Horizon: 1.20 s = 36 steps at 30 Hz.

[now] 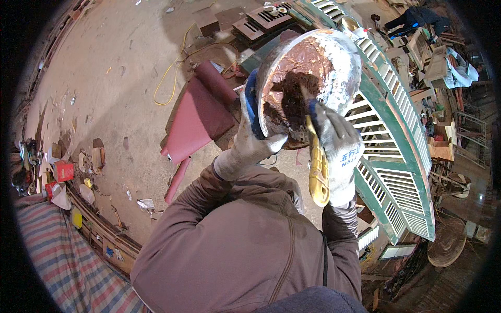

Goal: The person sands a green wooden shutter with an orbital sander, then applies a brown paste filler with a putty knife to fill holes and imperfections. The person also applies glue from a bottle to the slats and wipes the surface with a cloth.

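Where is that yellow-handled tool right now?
In the head view, right of centre: the gloved right hand holds the yellow-handled tool, its tip in the round metal bowl of brown paste.

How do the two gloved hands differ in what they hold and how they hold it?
The left hand grips the rim of a metal bowl from below; the right hand closes around a yellow-handled tool whose tip is in the brown paste. The left carries the bowl tilted; the right holds its tool steeply. Both wear pale work gloves.

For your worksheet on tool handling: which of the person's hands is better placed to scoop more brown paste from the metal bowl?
Probably the right hand: it grips the yellow-handled tool with its tip already in the brown paste. The left hand is occupied holding the metal bowl.
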Tool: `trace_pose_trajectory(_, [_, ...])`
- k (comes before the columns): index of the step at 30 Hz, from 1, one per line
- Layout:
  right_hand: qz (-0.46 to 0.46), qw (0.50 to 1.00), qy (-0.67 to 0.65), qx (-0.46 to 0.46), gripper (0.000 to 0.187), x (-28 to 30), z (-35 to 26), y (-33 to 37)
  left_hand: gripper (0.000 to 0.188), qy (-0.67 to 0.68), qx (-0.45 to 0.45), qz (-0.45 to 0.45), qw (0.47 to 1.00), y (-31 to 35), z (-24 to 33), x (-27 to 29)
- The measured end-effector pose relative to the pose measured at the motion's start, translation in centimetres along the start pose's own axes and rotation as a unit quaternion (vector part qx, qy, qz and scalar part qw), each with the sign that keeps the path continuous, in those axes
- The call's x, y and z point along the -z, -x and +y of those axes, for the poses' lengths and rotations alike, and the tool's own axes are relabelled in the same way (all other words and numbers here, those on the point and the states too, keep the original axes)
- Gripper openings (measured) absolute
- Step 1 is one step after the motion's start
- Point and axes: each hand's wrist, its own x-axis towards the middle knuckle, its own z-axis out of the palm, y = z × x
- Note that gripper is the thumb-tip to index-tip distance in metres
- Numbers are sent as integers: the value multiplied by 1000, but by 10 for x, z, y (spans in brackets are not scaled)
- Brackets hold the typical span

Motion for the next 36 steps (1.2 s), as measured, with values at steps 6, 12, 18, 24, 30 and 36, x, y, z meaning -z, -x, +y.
trace_pose_trajectory(6, [-39, 998, 38, 32, 36, -6, -9, -7, 121, 50, 62, -25, 997, -4, 14, 9])
trace_pose_trajectory(12, [-49, 995, -23, 81, 37, -8, -11, 2, 116, 37, 106, -12, 994, -11, 4, 19])
trace_pose_trajectory(18, [34, 998, 0, -49, 41, -28, 11, -24, 112, -239, -160, -54, 956, -32, 14, 15])
trace_pose_trajectory(24, [4, 987, -134, -84, 34, -28, -5, -26, 101, -155, -131, -51, 978, -33, -11, 16])
trace_pose_trajectory(30, [179, 825, -379, -378, 35, 4, 9, -12, 84, 208, 110, 36, 971, -25, -33, 63])
trace_pose_trajectory(36, [155, 960, -79, -221, 30, 9, 78, -31, 43, 372, -115, -12, 921, -96, -143, 141])
